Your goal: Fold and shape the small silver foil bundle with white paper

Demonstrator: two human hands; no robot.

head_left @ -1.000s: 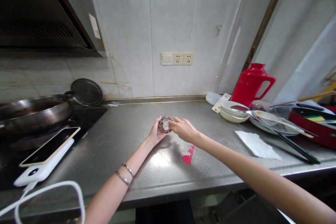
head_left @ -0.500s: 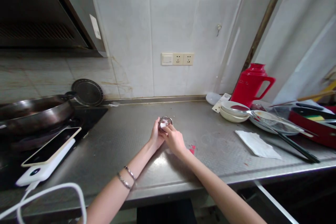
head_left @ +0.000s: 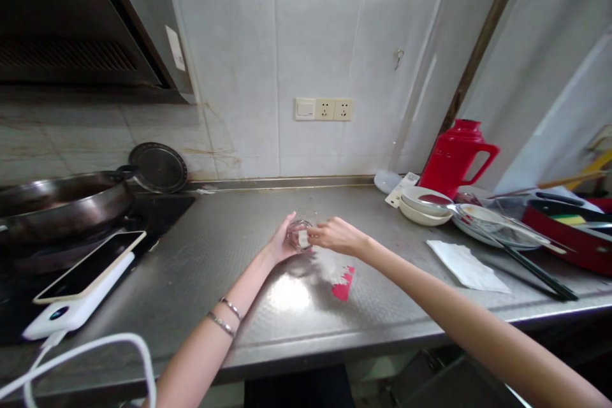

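Note:
Above the steel counter (head_left: 229, 242), my left hand (head_left: 282, 246) is wrapped round a small, shiny, see-through round container (head_left: 295, 229). The fingers of my right hand (head_left: 337, 236) are pinched together at the container's right side. By those fingertips shows a small white piece (head_left: 303, 240); whether it is stuck to the container or pinched loose I cannot tell. A torn red scrap (head_left: 343, 285) lies flat on the counter just below my right hand.
To the left, a steel pan (head_left: 67, 204) sits on the black hob, with a phone (head_left: 90, 268) on a white power bank (head_left: 79, 303) and its cable. On the right are a red thermos (head_left: 449, 156), stacked bowls (head_left: 423, 213), a white tissue (head_left: 466, 266) and a red pan (head_left: 564, 236).
My right hand has swung from in front of the container round to its right side, with the forearm moved right. More of the red scrap is uncovered.

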